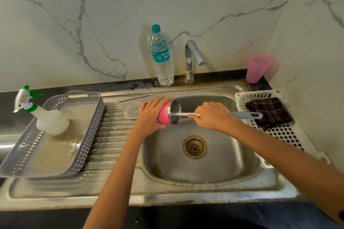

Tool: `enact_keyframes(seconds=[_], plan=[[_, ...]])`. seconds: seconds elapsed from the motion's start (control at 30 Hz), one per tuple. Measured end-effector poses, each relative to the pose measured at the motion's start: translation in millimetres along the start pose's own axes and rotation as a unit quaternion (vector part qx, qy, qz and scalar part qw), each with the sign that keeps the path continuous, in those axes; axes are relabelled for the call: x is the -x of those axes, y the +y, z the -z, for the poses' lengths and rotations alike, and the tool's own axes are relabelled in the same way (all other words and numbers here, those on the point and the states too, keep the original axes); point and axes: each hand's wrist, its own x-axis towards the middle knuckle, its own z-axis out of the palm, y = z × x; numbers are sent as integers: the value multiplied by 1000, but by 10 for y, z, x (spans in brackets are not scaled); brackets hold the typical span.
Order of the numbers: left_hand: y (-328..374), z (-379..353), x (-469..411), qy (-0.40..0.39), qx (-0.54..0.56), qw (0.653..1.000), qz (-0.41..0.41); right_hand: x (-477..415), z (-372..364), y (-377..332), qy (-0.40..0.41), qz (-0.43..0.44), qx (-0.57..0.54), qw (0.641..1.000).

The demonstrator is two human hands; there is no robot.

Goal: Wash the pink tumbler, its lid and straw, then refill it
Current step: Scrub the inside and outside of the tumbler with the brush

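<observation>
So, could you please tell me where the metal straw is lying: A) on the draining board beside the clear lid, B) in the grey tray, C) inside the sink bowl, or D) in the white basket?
A: the straw lies flat on the draining board, just behind the lid.

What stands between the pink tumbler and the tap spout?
Nothing visible does. The left hand holds the tumbler sideways, the right hand a brush in its mouth; the space toward the spout is free.
</observation>
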Motion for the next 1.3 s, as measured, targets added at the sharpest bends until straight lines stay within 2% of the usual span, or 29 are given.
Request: enact_keyframes(seconds=[0.13,0.27,0.43,0.6,0.77,0.9,1.07,1.3], plan=[[-123,67,76,21,16,999,25,164,90,137,-12,-3,16,1000],[29,56,-13,14,-5,1000,-10,150,141,-70,5,11,25,1000],[-49,161,-53,19,17,1000,1,272,268,4,5,6,-7,1000],[149,116,-120,10,-2,999,-31,187,234,-171,6,7,-27,1000],[20,107,-54,5,17,1000,-3,305,338,20,-21,-19,-63,998],[181,38,-92,11,29,999,-13,233,241,-139,-22,-20,-79,996],[-55,41,31,5,15,1000,-5,288,233,-52,-49,-35,-113,992],[-82,22,102,4,5,1000,-22,132,72,-244,-40,-30,-124,991]])
